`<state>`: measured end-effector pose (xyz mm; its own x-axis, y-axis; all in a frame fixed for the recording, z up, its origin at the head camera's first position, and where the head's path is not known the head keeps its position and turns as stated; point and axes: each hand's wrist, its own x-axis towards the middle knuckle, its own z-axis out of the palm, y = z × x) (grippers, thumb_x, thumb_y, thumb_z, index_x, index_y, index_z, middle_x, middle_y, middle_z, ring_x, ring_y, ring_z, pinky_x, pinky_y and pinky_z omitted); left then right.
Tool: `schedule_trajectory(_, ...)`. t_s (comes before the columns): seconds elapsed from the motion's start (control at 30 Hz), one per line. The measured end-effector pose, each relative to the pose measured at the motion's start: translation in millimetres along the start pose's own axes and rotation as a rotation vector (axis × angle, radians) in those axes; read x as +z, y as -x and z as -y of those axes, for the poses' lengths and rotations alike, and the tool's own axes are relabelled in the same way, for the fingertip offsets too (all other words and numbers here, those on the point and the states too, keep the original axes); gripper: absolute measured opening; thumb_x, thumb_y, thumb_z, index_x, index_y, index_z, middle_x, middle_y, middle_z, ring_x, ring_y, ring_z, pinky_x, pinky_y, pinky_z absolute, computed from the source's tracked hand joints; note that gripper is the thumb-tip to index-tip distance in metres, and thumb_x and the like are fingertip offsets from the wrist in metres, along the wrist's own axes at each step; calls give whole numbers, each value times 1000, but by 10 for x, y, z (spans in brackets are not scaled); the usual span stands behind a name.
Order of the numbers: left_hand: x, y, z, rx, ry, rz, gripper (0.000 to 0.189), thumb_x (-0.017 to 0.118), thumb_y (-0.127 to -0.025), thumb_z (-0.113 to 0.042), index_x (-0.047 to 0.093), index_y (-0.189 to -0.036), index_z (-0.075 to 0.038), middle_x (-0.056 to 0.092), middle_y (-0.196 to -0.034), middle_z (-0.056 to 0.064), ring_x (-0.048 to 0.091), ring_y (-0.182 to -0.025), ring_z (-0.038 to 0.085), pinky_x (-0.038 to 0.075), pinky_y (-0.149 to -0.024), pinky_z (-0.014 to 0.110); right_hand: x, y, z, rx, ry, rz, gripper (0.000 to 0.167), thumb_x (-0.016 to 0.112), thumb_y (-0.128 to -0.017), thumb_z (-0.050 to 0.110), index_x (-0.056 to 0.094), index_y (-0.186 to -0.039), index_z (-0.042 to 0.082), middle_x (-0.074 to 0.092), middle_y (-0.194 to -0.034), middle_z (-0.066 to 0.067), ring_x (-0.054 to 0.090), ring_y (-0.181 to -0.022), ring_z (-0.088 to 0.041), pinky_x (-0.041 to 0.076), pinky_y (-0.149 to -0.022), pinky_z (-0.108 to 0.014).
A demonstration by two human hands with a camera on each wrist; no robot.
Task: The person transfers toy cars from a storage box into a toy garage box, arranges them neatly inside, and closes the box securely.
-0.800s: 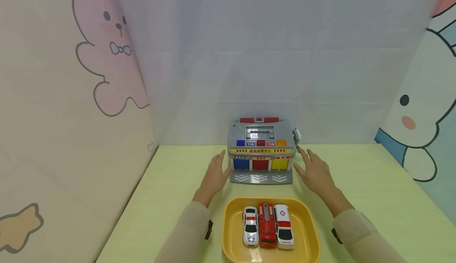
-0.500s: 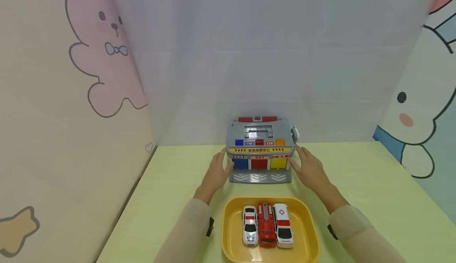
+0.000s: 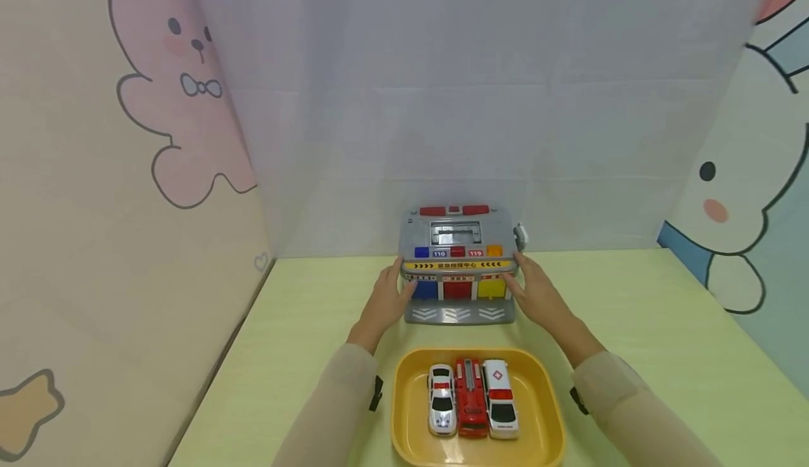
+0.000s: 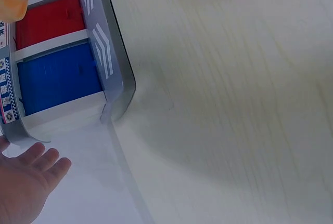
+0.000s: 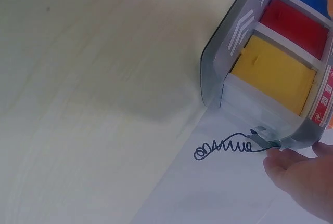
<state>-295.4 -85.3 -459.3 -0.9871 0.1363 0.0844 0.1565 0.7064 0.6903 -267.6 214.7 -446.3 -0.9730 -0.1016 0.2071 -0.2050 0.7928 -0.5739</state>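
Observation:
A grey toy emergency station stands at the back of the table, with blue, red and yellow garage doors. My left hand is at its left side, fingers extended along the wall and thumb near the front by the blue door. On the opposite side, my right hand has its fingers along the roof edge and its thumb in front, by the yellow door. In the right wrist view, a dark coiled cord hangs beside the right fingertips. A small white piece sits on the station's right side.
A yellow tray lies in front of the station, between the forearms. It holds a white police car, a red fire truck and a white ambulance. A pale curtain and cartoon-printed side walls enclose the table.
Both hands have come in closer to the station's sides. The right hand moved left, from apart to the roof edge. The cars and tray stay put.

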Motion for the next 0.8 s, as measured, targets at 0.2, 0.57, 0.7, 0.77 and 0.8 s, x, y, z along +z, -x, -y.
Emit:
schedule_trajectory(0.2,2,-39,-18,7,32,3,69,50,-101,-42,20,-156,-13,30,-153,17,31,-139,33,28,-110,49,27,-44,-3,36,-69,15,68,41,-105,38,16,-153,-4,22,-150,-34,22,-137,-49,19,-110,-59)
schedule_trajectory(0.57,18,-147,-35,-9,103,-12,66,49,-102,-42,24,-155,-11,34,-151,19,32,-138,35,28,-110,50,42,-131,14,77,-203,17,68,44,-105,34,14,-152,-5,29,-145,-35,40,-125,-50,38,-99,-60)
schedule_trajectory(0.7,33,-182,-28,-15,145,-36,64,49,-102,-40,27,-154,-11,39,-147,21,37,-134,36,31,-108,50,44,-157,35,70,-240,12,69,44,-105,34,15,-151,-7,31,-143,-37,43,-122,-50,41,-96,-59)
schedule_trajectory(0.77,38,-194,-30,-20,162,-41,63,49,-102,-40,27,-154,-11,40,-146,21,39,-133,35,32,-107,50,46,-173,37,70,-250,9,69,44,-105,34,15,-150,-8,33,-142,-37,44,-121,-49,42,-95,-59)
schedule_trajectory(0.8,40,-200,-32,-23,170,-44,63,49,-102,-40,28,-154,-11,41,-145,20,40,-132,35,33,-107,50,47,-180,35,72,-253,9,69,43,-105,35,15,-151,-9,34,-140,-37,46,-119,-49,43,-94,-58)
